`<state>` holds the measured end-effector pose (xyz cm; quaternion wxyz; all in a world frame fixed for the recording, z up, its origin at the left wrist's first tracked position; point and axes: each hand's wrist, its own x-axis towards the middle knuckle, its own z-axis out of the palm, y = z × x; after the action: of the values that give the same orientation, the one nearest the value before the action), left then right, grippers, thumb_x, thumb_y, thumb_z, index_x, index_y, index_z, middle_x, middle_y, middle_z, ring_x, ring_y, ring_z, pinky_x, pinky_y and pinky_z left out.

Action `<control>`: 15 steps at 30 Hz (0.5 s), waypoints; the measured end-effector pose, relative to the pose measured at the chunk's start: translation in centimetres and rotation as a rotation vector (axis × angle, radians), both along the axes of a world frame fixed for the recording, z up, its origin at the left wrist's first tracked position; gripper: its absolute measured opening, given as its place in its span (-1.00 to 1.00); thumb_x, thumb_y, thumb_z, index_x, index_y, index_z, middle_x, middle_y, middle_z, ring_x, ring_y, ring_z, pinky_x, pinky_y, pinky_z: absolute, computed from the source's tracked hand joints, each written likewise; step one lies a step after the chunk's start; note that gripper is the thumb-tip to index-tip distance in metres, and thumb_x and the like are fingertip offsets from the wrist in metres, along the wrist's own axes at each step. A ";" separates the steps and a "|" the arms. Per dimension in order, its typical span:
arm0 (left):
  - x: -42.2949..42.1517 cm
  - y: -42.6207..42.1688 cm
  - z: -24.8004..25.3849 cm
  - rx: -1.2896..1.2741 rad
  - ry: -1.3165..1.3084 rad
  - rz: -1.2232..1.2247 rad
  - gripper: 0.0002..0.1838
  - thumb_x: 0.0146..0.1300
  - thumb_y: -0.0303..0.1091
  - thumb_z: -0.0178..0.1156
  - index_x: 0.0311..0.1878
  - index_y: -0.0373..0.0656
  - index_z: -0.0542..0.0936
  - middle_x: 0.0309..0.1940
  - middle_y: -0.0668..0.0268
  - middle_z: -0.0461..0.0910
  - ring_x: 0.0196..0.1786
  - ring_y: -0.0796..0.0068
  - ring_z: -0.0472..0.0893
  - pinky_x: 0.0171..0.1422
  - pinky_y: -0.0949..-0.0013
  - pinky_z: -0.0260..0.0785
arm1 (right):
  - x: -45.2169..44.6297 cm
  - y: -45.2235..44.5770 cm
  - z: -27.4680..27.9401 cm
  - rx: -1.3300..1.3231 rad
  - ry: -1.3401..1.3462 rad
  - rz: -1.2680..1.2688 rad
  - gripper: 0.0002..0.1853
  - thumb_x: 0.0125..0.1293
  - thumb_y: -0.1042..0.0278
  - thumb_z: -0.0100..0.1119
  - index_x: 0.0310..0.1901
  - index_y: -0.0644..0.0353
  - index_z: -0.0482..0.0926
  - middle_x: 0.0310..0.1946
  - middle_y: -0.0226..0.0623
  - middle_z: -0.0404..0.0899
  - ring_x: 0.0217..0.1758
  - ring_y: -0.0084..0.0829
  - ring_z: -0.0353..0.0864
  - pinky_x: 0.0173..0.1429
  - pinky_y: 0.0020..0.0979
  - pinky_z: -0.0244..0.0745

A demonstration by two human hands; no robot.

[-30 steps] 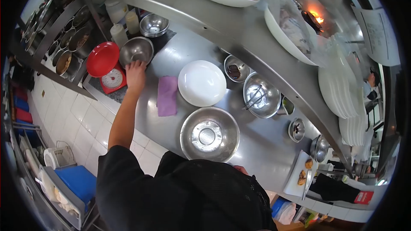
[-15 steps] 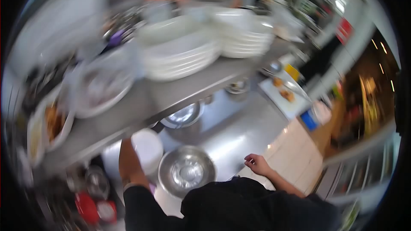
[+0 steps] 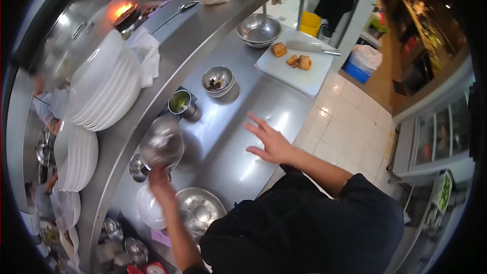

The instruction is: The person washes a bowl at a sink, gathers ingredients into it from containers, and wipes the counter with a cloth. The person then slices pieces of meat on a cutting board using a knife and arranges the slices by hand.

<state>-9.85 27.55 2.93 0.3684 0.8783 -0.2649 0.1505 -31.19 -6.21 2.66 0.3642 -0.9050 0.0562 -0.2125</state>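
My left hand (image 3: 161,182), blurred by motion, grips the near edge of a shiny metal bowl (image 3: 162,141). The bowl is tilted and smeared too, just above the steel counter. Under that forearm sit a white plate (image 3: 150,207) and a wide metal basin (image 3: 207,204). My right hand (image 3: 272,143) hovers over the counter with its fingers spread and nothing in them. Beyond it are small stacked bowls (image 3: 218,80) with dark bits inside and a metal cup (image 3: 179,101) holding something green.
A white cutting board (image 3: 291,81) carries a knife (image 3: 313,47) and browned food pieces (image 3: 299,62). Behind it stands a larger metal bowl (image 3: 259,29). A raised steel shelf (image 3: 167,66) with stacked white plates (image 3: 104,81) edges the left. Flames (image 3: 123,9) burn beyond.
The view has swung to the right. My left hand, earlier partly hidden under the shelf edge, now has the metal bowl. My right hand's fingers have gone from curled to spread.
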 end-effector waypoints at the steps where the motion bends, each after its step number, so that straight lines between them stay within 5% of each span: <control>1: -2.7 -4.9 0.3 -0.019 -0.043 -0.107 -0.83 0.31 -0.57 0.20 -0.07 -0.27 0.68 -0.18 0.07 0.69 -0.12 0.06 0.69 0.02 0.13 0.52 | 0.8 -2.5 0.8 -0.023 -0.100 0.044 -0.30 0.31 0.19 0.41 0.45 -0.02 0.36 0.51 -0.03 0.24 0.16 0.03 0.63 0.18 -0.08 0.62; 3: -7.5 -15.6 3.6 -0.037 0.097 -0.338 -0.86 0.32 -0.51 0.26 -0.08 -0.25 0.68 -0.20 0.04 0.68 -0.16 0.03 0.68 -0.03 0.13 0.51 | 1.7 -8.4 2.0 -0.046 -0.206 0.084 -0.26 0.25 0.15 0.49 0.43 -0.01 0.36 0.52 -0.03 0.22 0.11 0.00 0.66 0.15 -0.09 0.63; 5: -9.2 -24.7 4.4 -0.059 0.245 -0.345 -0.89 0.34 -0.48 0.30 -0.11 -0.27 0.68 -0.27 0.05 0.67 -0.22 0.07 0.68 -0.07 0.15 0.52 | 0.7 -15.7 2.6 0.227 -0.238 0.145 -0.30 0.10 0.11 0.63 0.23 0.10 0.49 0.40 -0.07 0.39 0.00 -0.09 0.68 0.06 -0.19 0.65; 7: -8.6 -32.3 4.3 -0.110 0.286 -0.505 -0.68 0.34 -0.50 0.29 0.15 -0.29 0.63 -0.11 0.04 0.72 -0.10 0.14 0.72 0.08 0.21 0.53 | -0.9 -24.3 2.3 -0.045 -0.309 0.157 -0.44 0.03 0.19 0.68 -0.02 0.20 0.56 0.15 -0.15 0.57 -0.05 -0.18 0.67 0.02 -0.28 0.63; 9: -9.5 -39.1 6.1 -0.100 0.430 -0.670 -0.37 0.34 -0.43 0.35 0.47 -0.19 0.43 0.31 -0.02 0.56 0.20 0.08 0.64 0.30 0.17 0.48 | -2.5 -33.3 -0.3 -0.057 -0.312 0.034 -0.60 0.11 0.27 0.64 -0.18 0.22 0.56 -0.08 -0.26 0.66 -0.10 -0.33 0.68 -0.03 -0.38 0.61; 10: -9.6 -40.8 6.3 -0.093 0.436 -0.656 -0.37 0.34 -0.43 0.35 0.47 -0.19 0.43 0.31 -0.02 0.56 0.20 0.08 0.64 0.30 0.17 0.48 | -2.9 -37.6 -0.4 0.058 -0.294 -0.102 -0.65 0.17 0.31 0.59 -0.19 0.21 0.55 -0.13 -0.29 0.66 -0.15 -0.41 0.66 -0.07 -0.42 0.59; 12: -9.8 -43.4 6.3 0.090 0.303 -0.727 -0.15 0.31 -0.39 0.39 0.62 -0.08 0.21 0.60 0.00 0.19 0.44 0.03 0.45 0.45 0.11 0.39 | -2.5 -47.5 -1.3 0.506 -0.381 -0.275 -0.80 0.40 0.37 0.36 -0.18 0.18 0.48 -0.22 -0.38 0.57 -0.23 -0.54 0.59 -0.12 -0.44 0.56; 13: -9.4 -43.0 5.7 0.148 0.250 -0.721 -0.22 0.29 -0.39 0.41 0.56 -0.11 0.33 0.66 0.04 0.05 0.53 0.05 0.34 0.47 0.11 0.37 | -2.1 -52.5 -2.4 0.569 -0.395 -0.413 -0.82 0.50 0.25 0.25 -0.13 0.14 0.49 -0.20 -0.38 0.58 -0.26 -0.55 0.59 -0.16 -0.48 0.54; 15: -8.7 -39.6 2.2 0.130 0.320 -0.578 -0.32 0.28 -0.41 0.39 0.48 -0.14 0.43 0.64 0.06 0.11 0.52 0.07 0.36 0.47 0.11 0.36 | 0.0 -61.7 -5.8 1.216 -0.618 -0.540 -0.71 0.46 0.14 0.30 0.01 0.12 0.52 -0.06 -0.31 0.63 -0.23 -0.50 0.62 -0.27 -0.51 0.54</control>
<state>-18.56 -12.08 5.10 0.3760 0.8010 -0.4508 -0.1173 -31.22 -67.87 -3.17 0.7362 -0.3964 0.2802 -0.4716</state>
